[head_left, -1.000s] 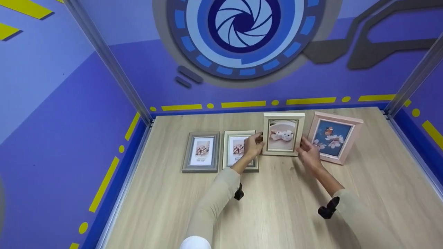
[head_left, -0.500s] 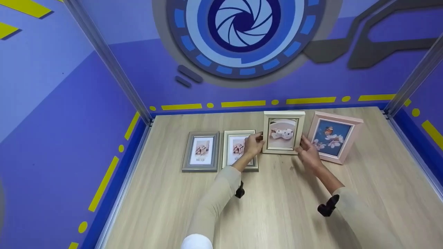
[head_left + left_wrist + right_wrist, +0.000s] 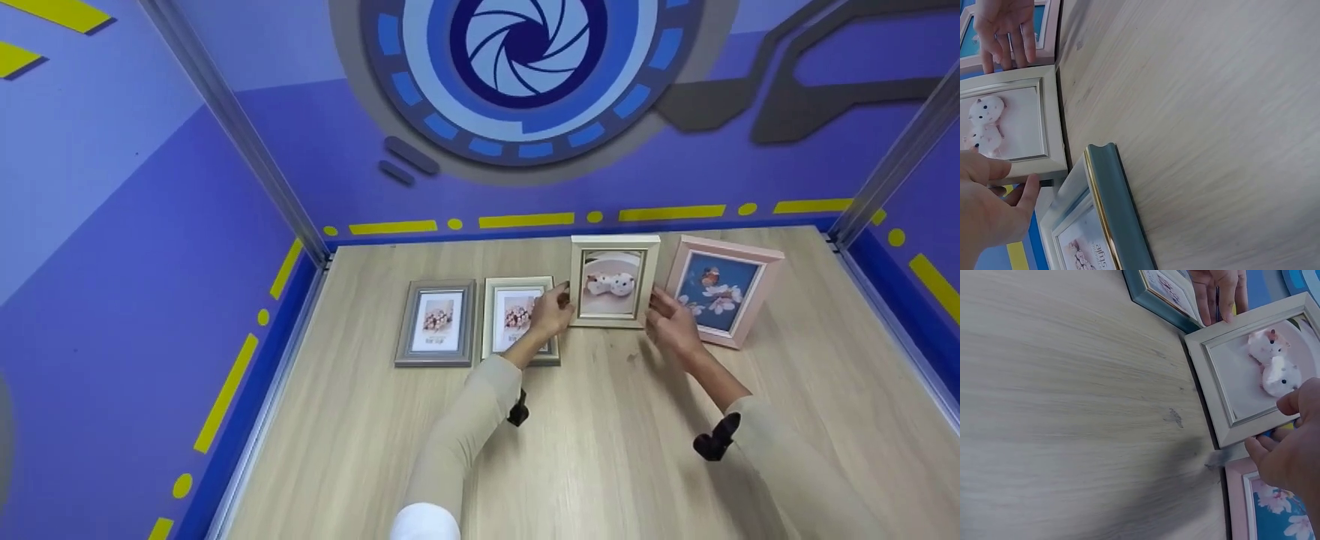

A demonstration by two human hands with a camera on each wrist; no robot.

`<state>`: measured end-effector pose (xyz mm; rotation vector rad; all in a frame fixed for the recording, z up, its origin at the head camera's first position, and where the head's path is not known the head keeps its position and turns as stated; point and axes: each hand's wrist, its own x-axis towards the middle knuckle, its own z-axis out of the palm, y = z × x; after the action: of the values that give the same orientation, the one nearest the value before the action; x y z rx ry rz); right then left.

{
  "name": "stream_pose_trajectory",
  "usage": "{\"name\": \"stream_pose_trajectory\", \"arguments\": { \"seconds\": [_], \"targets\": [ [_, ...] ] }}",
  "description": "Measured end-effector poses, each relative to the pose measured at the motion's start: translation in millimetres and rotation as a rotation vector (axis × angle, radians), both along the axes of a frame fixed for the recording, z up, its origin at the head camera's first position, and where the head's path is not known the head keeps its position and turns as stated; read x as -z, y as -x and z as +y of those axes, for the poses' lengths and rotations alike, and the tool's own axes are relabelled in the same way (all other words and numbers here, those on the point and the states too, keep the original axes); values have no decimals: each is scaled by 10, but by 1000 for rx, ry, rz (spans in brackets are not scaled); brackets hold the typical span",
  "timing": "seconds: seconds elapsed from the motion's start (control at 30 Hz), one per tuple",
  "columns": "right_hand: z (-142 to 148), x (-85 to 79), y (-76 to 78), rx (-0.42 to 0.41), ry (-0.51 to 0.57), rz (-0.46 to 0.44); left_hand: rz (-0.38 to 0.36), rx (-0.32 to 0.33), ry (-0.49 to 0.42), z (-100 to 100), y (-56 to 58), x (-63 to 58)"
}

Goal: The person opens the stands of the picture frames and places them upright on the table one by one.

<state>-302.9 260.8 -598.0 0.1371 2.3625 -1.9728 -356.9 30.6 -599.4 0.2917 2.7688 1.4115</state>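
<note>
A cream picture frame with a photo of two white animal figures stands upright toward the back of the table. My left hand pinches its left side, thumb at the edge and fingers toward the back. At the right side, my right hand has loosely extended fingers close to the edge; its thumb looks off the frame. Right of that hand stands a pink picture frame with a flower-and-butterfly picture, partly covered by the hand. A gold-cream picture frame lies on the table, partly hidden by my left hand.
Beside the gold-cream frame, a grey picture frame lies flat to the left. The wooden tabletop ends at a blue-purple back wall. Side panels with metal posts flank it.
The right thumb has drawn back from the front of the cream frame toward its side. The frame stays upright in place. The left hand hardly moves, and the view shifts slightly.
</note>
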Motion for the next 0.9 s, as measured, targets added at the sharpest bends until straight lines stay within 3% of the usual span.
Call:
{"name": "stream_pose_trajectory", "arguments": {
  "seconds": [0.17, 0.3, 0.4, 0.53, 0.63, 0.73, 0.77, 0.83, 0.9],
  "targets": [
    [14, 35, -97, 52, -31, 3, -53, 34, -20, -75, -46, -80],
    [46, 105, -177, 39, -25, -72, -82, 48, -21, -194, -76, -124],
    [40, 155, -210, -47, -11, -112, -75, 27, 22, -322, -100, -146],
    [-57, 182, -155, -193, -12, -125, 10, -19, 104, -531, -80, -137],
    [-174, 176, -133, -247, -29, -150, 90, -42, 161, -675, -22, -39],
    [-311, 173, -119, -275, -30, -151, 137, -70, 205, -818, 73, 181],
    [-356, 175, -116, -284, -28, -149, 191, -78, 200, -870, 147, 352],
    [-451, 183, -108, -303, -12, -141, 212, -98, 218, -953, 162, 463],
    [-557, 186, -101, -316, 13, -146, 212, -129, 275, -1026, 118, 488]
  ]
}}
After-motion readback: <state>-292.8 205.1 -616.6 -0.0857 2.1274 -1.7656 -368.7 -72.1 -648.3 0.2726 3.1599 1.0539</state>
